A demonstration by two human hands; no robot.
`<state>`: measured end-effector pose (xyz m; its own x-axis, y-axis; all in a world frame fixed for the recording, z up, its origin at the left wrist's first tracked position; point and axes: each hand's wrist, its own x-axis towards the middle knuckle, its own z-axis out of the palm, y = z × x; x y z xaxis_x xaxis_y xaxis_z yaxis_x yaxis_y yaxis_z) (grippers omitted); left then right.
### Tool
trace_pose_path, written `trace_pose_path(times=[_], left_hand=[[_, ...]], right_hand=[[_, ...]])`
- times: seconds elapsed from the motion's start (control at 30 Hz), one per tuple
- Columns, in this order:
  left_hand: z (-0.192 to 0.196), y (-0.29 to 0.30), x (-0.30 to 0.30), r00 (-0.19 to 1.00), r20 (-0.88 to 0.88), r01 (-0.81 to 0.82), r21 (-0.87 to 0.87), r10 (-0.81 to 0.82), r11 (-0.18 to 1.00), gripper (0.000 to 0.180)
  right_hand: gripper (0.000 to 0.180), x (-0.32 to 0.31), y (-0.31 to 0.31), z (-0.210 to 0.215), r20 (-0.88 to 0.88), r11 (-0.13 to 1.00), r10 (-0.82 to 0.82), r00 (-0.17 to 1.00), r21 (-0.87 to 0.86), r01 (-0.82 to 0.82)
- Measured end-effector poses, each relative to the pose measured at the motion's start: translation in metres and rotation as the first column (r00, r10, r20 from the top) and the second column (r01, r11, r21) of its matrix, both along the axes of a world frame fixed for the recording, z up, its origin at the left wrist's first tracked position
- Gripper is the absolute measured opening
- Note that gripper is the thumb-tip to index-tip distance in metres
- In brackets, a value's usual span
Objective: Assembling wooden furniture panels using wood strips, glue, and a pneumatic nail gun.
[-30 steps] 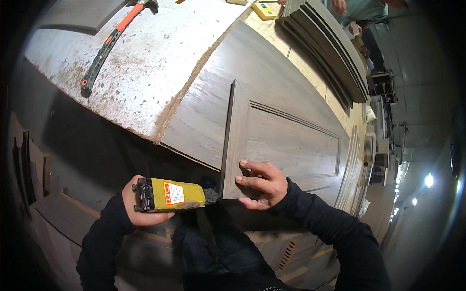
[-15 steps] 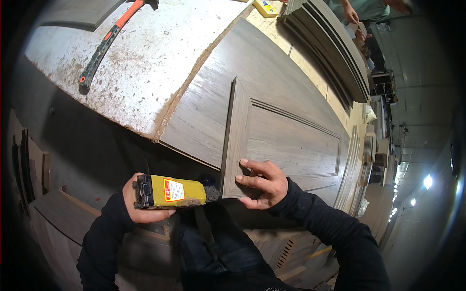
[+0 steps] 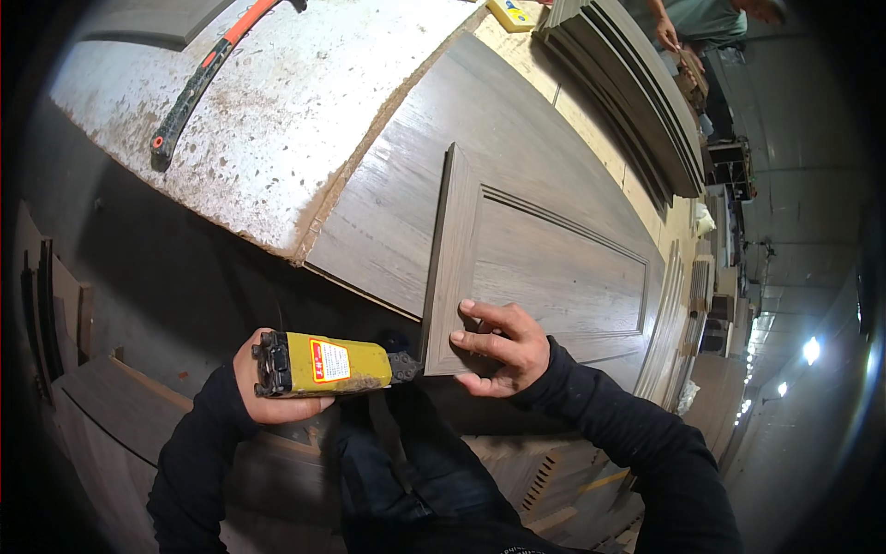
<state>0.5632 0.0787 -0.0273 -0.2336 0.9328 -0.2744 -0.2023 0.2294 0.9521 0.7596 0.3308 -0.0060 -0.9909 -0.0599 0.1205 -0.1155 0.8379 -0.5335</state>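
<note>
A yellow and black nail gun [image 3: 355, 362] is gripped in my left hand [image 3: 263, 383], my fingers wrapped round its body. Its dark nose touches the outer edge of a framed grey-brown wood-grain cabinet door [image 3: 544, 254] at the near left corner. My right hand [image 3: 506, 349] holds that corner, two fingertips on the frame's face and the thumb at the front edge. Beneath the door lies a larger grey-brown board [image 3: 397, 203], and the door's near end overhangs the bench. The underside of the door is hidden.
On the worn white bench top [image 3: 268, 120] lies an orange and black hammer [image 3: 198, 83]. A stack of grey-brown panels [image 3: 623, 92] stands at the far right, beside a small yellow box [image 3: 509, 15]. Another person's hand [image 3: 667, 35] shows behind it. More boards [image 3: 120, 415] lean at lower left.
The view has shifted very slightly. Both my hands, the nail gun and the door keep their places relative to one another. The other person's hands have moved a little with a wooden piece.
</note>
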Motion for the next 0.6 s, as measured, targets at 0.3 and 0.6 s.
trace_pose_path(times=[0.3, 0.6], left_hand=[[-0.003, -0.003, 0.001, 1.000, 0.003, -0.027, 0.001, 0.027, 1.000, 0.034], [0.071, 0.011, -0.012, 0.925, -0.380, -0.009, -0.001, 0.008, 1.000, 0.030]], right_hand=[[0.041, -0.002, -0.002, 0.001, -0.013, 1.000, 0.001, 1.000, -0.012, -0.001], [0.042, -0.004, 0.000, 0.003, -0.036, 0.997, 0.011, 0.999, -0.072, -0.013]])
